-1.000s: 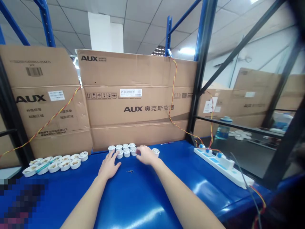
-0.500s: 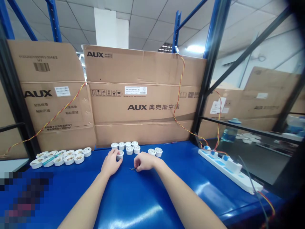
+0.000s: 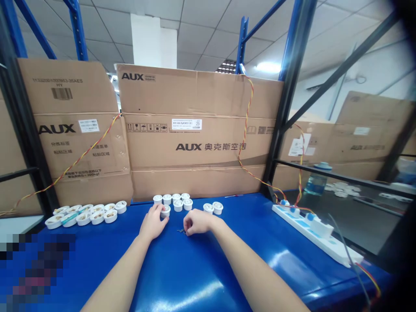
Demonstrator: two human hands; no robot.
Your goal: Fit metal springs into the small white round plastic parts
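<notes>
My left hand (image 3: 154, 223) rests on the blue table (image 3: 175, 273), its fingers around the left side of a small round white cup (image 3: 165, 211). To its right, my right hand (image 3: 196, 222) is closed in a pinch over a few small dark pieces (image 3: 181, 231) lying on the table. Whatever is between those fingertips is too small to name. Behind my hands stand several more white cups (image 3: 177, 205) in a group, and two others (image 3: 217, 208) sit behind my right hand.
At the far left, several white cups (image 3: 97, 217) hold small bits, with a teal tool (image 3: 74, 215) across them. A white power strip (image 3: 318, 236) with plugs lies at the right. Cardboard sheets (image 3: 201, 151) and black rack posts (image 3: 279, 125) border the table.
The whole view has shifted slightly to the right and down. Both hands keep nearly the same places beside the cup and the small dark pieces.
</notes>
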